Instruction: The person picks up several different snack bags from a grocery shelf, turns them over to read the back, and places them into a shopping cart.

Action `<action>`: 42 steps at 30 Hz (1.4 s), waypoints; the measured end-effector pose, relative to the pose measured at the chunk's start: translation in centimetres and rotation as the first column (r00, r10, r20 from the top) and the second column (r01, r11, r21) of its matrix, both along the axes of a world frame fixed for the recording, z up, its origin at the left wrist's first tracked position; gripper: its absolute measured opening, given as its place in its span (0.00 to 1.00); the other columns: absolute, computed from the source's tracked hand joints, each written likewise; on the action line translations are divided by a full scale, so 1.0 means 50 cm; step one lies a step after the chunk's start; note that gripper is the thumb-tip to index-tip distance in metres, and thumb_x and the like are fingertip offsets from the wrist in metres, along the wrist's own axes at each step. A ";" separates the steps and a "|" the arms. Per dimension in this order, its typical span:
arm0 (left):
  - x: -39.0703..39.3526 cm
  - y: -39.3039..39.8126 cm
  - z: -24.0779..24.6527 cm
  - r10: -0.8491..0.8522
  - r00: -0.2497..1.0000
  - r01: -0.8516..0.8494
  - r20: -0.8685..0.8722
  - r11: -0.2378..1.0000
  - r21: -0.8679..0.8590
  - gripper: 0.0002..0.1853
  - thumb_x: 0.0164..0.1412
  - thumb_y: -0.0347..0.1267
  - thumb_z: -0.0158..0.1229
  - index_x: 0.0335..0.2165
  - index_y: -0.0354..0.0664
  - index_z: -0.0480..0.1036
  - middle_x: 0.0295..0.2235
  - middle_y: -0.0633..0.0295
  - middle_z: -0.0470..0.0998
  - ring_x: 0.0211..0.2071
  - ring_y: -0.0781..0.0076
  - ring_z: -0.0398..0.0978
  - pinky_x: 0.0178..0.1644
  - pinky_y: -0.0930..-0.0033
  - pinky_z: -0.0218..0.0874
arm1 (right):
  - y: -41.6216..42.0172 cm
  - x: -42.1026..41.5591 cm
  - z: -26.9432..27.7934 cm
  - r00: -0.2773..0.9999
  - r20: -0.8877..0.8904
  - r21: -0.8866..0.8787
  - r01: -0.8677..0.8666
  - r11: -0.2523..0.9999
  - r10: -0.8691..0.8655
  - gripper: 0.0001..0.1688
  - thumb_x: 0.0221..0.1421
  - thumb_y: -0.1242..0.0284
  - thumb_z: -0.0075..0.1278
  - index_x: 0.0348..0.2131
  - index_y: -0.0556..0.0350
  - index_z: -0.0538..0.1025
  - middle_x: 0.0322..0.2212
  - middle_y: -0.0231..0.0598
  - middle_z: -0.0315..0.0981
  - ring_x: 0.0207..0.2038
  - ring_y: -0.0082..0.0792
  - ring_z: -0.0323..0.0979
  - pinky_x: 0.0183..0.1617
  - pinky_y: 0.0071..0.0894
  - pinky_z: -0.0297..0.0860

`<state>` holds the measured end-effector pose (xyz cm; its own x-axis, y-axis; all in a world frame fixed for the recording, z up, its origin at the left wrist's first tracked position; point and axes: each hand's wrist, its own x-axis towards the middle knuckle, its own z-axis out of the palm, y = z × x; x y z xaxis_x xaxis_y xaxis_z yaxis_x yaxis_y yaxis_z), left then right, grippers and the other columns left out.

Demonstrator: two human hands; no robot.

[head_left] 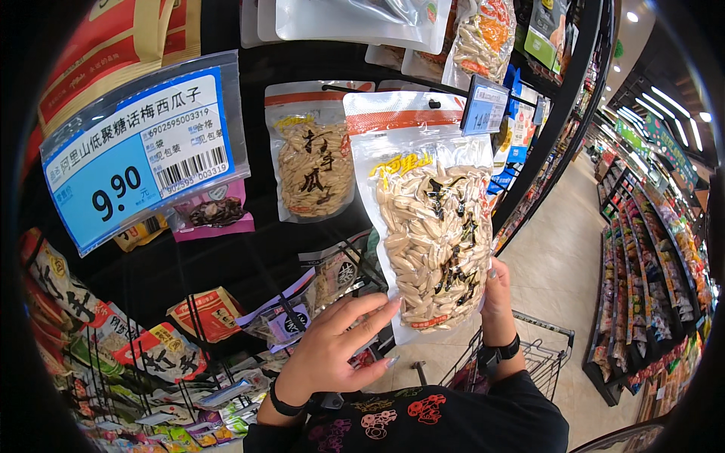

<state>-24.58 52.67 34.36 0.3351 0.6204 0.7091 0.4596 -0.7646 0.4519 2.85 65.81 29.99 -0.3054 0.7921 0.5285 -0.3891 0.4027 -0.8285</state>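
Observation:
A clear-fronted plastic bag of pale seeds [433,243], with a red band across its top and a punched hanging hole, faces me upright, slightly tilted. My right hand [497,289] grips its lower right edge, thumb in front, the other fingers hidden behind. At the bag's lower left edge is my left hand [348,342], fingers spread, the fingertips at or near the bag; whether they touch cannot be told. A similar bag of seeds [314,164] hangs on a hook behind, to the left. A price tag [485,106] overlaps the held bag's upper right corner.
A large price tag [141,153] juts out at the left. Hooks with snack packets [170,351] fill the lower left, and silver bags [362,20] hang above. A wire shopping cart [544,345] stands beyond my right arm. Another snack shelf [640,272] lies across the aisle.

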 end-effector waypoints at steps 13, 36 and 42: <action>0.003 0.005 -0.004 -0.032 0.999 0.033 0.031 0.999 -0.017 0.33 0.37 0.32 0.59 0.47 0.36 0.64 0.43 0.53 0.65 0.38 0.61 0.68 0.42 0.67 0.60 | 0.003 0.002 -0.001 0.998 0.007 0.035 0.061 0.998 -0.061 0.30 0.50 0.56 0.49 0.40 0.70 0.68 0.36 0.41 0.71 0.37 0.27 0.70 0.41 0.25 0.66; 0.002 0.004 -0.012 -0.028 0.999 0.029 0.027 0.999 -0.032 0.35 0.40 0.31 0.57 0.51 0.40 0.60 0.46 0.54 0.62 0.40 0.59 0.66 0.42 0.67 0.61 | 0.036 0.012 -0.065 0.997 -0.074 -0.022 0.025 0.999 -0.026 0.29 0.51 0.59 0.48 0.42 0.68 0.67 0.41 0.42 0.67 0.42 0.32 0.67 0.46 0.31 0.63; -0.001 0.000 -0.009 -0.017 1.000 0.018 0.019 0.999 -0.043 0.35 0.40 0.31 0.57 0.51 0.41 0.60 0.46 0.55 0.62 0.40 0.60 0.66 0.42 0.67 0.62 | 0.033 0.008 -0.069 0.995 -0.096 -0.040 -0.023 0.999 0.020 0.30 0.51 0.59 0.48 0.43 0.69 0.66 0.42 0.44 0.67 0.43 0.34 0.68 0.47 0.31 0.63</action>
